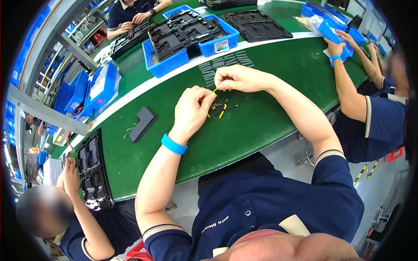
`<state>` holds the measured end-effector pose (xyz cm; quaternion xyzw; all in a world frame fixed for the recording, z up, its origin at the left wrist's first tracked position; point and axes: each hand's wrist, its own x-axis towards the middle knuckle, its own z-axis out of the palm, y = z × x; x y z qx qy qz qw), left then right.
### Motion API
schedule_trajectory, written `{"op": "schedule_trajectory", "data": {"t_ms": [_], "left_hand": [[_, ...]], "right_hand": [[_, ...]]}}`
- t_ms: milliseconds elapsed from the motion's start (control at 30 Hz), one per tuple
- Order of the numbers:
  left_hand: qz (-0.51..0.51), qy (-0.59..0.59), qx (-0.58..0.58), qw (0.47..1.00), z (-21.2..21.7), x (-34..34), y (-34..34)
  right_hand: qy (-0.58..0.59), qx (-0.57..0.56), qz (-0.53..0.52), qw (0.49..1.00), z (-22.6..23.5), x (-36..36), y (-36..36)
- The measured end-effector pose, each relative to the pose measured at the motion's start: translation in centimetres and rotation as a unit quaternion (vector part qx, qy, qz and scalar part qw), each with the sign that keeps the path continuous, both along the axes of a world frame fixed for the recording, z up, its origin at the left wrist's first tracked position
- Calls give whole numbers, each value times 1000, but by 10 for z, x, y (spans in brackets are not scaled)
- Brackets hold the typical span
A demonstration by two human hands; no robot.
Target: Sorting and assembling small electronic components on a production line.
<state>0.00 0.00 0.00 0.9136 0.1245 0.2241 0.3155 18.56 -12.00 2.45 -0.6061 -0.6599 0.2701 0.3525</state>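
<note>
Over the green table, my left hand (190,109) and my right hand (244,79) meet with their fingertips almost touching. A thin yellow piece (215,91), like a short sleeve or wire, is pinched between the thumb and forefinger of my left hand. The closed fingertips of my right hand grip its other end; what else may be inside them is hidden. Right below my fingers lies a loose pile of small black and yellow pieces (222,114). To the left of my left hand rests a dark grey notched block (143,124).
Rows of small grey strips (237,58) lie beyond my hands. Blue bins (167,64) and black moulded trays (257,25) stand farther back. Another black tray (93,169) is at the left edge. Co-workers sit at left, right and across; one holds a blue bin (331,32).
</note>
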Motion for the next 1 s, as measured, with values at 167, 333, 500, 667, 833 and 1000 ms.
{"op": "schedule_trajectory", "data": {"t_ms": [167,333,500,667,833,1000], "left_hand": [[-7,-40,-3,999,0,0,2],[16,-54,12,998,4,-2,6],[34,-49,47,997,6,-7,8],[69,-26,35,997,15,-10,9],[55,50,49,996,11,-14,16],[-9,36,88,995,1,-11,17]], "right_hand": [[8,-7,10,1000,-3,4,3],[-39,8,15,999,-4,11,3],[-50,-32,43,997,-7,7,3],[-115,-163,58,978,7,-6,-5],[-143,-113,79,980,5,-7,0],[-101,-82,64,990,6,-1,-4]]}}
